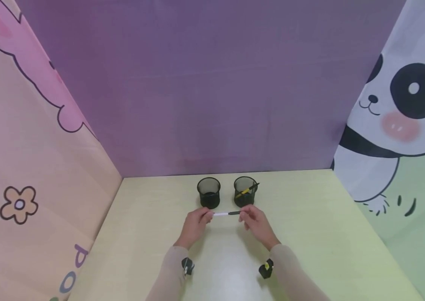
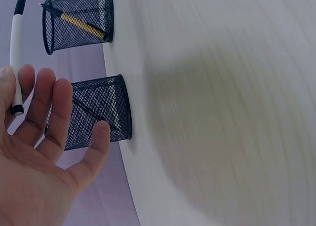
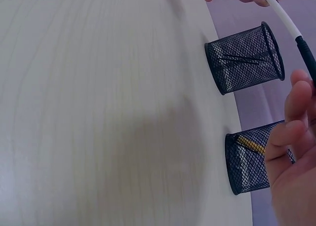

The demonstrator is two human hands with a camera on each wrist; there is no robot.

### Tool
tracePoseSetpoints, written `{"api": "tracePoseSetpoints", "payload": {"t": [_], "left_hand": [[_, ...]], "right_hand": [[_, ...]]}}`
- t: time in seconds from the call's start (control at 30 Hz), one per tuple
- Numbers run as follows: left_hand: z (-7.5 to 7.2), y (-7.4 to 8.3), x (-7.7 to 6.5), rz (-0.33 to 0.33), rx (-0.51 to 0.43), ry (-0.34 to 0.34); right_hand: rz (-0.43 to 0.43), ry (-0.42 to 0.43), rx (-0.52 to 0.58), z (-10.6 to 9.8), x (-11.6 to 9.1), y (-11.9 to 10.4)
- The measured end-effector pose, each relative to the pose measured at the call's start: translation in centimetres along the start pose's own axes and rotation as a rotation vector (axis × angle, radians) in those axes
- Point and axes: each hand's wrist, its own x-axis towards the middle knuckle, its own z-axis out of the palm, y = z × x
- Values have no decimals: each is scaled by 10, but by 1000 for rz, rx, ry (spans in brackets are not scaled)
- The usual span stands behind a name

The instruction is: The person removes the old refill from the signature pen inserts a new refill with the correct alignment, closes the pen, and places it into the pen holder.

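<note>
A slim white marker (image 1: 221, 214) with a black ribbed cap end is held level between both hands, over the table in front of two black mesh pen cups. My left hand (image 1: 194, 226) pinches its white end between thumb and index finger, the other fingers spread loosely. At the black end, my right hand (image 1: 259, 225) pinches with thumb and fingertips. The left pen cup (image 1: 210, 200) stands upright just beyond my left hand; dark lines show through its mesh (image 3: 244, 60), too unclear to name. A yellow-and-black pen (image 1: 245, 191) leans in the right pen cup (image 1: 242, 202).
The pale wood-grain table (image 1: 152, 234) ends at a purple cloth backdrop (image 1: 212, 92) behind the cups. Cartoon-printed panels stand on both sides, with a flower (image 1: 19, 205) at left and a panda (image 1: 393, 108) at right.
</note>
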Motion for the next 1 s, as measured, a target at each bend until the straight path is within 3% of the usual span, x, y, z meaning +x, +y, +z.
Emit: {"api": "tracePoseSetpoints", "payload": {"t": [0.4, 0.7, 1.0], "left_hand": [[-1, 2, -1, -10, -1, 5], [1, 3, -2, -3, 5, 1], [0, 3, -4, 17, 7, 10]], "right_hand": [[20, 4, 13, 0, -1, 3], [7, -49, 19, -1, -3, 2], [32, -18, -13, -2, -3, 3]]}}
